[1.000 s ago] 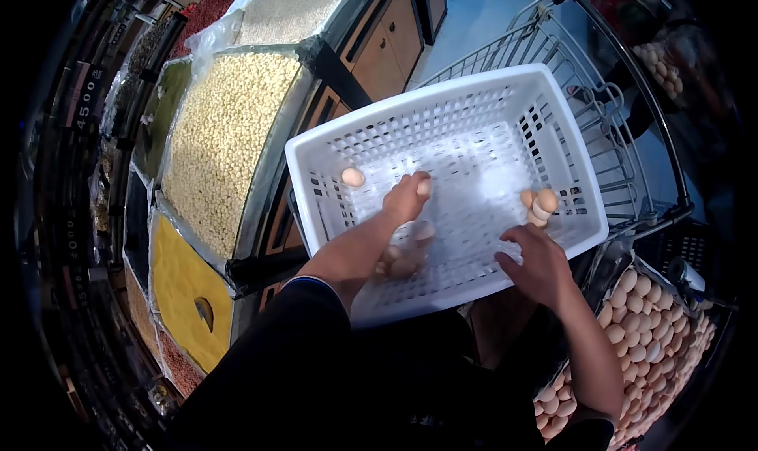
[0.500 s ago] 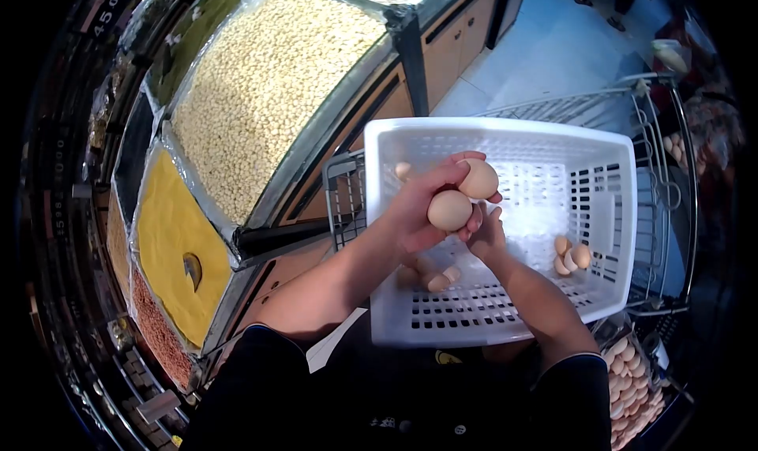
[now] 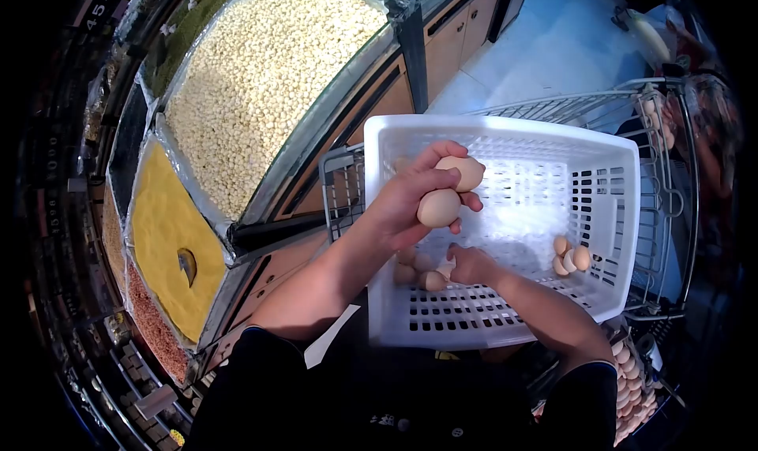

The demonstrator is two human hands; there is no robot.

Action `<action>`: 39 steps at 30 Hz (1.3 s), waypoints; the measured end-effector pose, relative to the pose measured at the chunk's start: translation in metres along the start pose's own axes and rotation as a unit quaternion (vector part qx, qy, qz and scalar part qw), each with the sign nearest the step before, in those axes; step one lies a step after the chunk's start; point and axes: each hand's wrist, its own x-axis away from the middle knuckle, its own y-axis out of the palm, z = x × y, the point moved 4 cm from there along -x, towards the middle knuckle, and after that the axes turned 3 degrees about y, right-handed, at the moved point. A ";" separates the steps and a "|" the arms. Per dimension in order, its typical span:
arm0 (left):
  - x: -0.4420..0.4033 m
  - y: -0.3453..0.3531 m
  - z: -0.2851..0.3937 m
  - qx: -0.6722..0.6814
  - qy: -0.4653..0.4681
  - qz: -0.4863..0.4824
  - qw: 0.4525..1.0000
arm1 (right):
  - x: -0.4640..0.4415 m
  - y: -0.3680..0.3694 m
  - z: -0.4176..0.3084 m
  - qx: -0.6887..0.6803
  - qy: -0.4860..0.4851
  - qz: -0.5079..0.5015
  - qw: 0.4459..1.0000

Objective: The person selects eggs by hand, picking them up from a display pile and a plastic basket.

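Note:
My left hand [image 3: 422, 187] is closed around two brown eggs, an upper egg [image 3: 462, 173] and a lower egg [image 3: 439, 208], above the white plastic basket [image 3: 505, 339]. Lower down, inside the basket, my right hand [image 3: 472, 265] has its fingers curled at a pale egg [image 3: 447, 270] on the edge of a small cluster. Part of that egg and some fingertips are hidden. Beside it lies another brown egg [image 3: 432, 280], with several more toward the left wall. A separate group of eggs [image 3: 563, 263] rests near the basket's right wall.
A metal shopping cart [image 3: 671, 190] surrounds the basket. Bulk bins of pale beans or kernels [image 3: 268, 80] and yellow grain [image 3: 175, 246] stand on the left. More eggs [image 3: 629, 388] are piled at the lower right. Another person's arm [image 3: 714, 135] shows at the right edge.
My right hand has moved down and left, away from my left hand, to the egg cluster. My left hand has shifted slightly left and up, still holding both eggs.

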 end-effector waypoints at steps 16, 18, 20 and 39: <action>-0.004 0.001 -0.004 0.010 -0.032 -0.035 0.999 | -0.006 0.020 -0.027 0.032 0.085 -0.237 0.967; -0.004 0.001 -0.004 0.009 -0.030 -0.045 0.998 | -0.013 0.029 -0.023 0.027 0.072 -0.249 0.966; -0.003 0.000 -0.005 0.014 -0.030 -0.059 0.998 | -0.017 0.030 -0.020 0.011 0.060 -0.254 0.965; -0.016 0.107 -0.047 -0.041 -0.089 -0.173 0.980 | 0.321 -0.039 0.066 -0.743 -0.507 0.094 0.427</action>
